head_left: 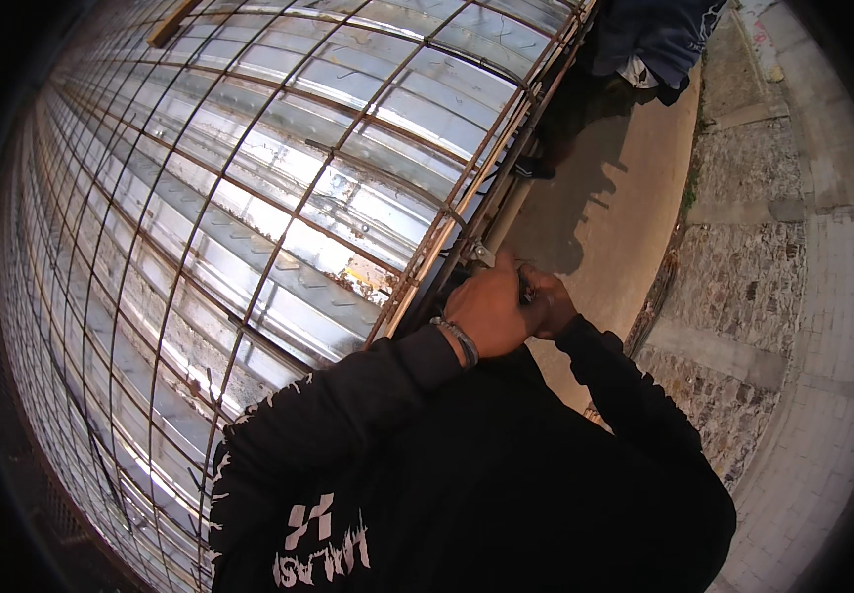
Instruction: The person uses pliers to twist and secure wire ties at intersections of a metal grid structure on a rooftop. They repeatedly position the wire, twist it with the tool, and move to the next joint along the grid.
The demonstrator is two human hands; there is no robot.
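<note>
My left hand point(491, 314) is closed beside the edge of the metal deck, its back turned up and a dark bracelet point(462, 341) on the wrist. Against it, on the right, my right hand point(550, 301) is closed too, its fingers bent inward. A small dark piece shows between the hands, too hidden to name. Just beyond my left fingers sits a small grey metal bracket point(482, 254) on the edge. Rusty reinforcing bars point(427, 259) run along that edge, close to my left hand.
A grid of reinforcing bars lies over corrugated metal decking point(328, 193) on the left. A wooden piece point(170, 25) rests at the far left. Another person in dark clothing point(649, 44) is at the far edge. Below on the right are a tan ledge point(605, 287) and paving point(743, 277).
</note>
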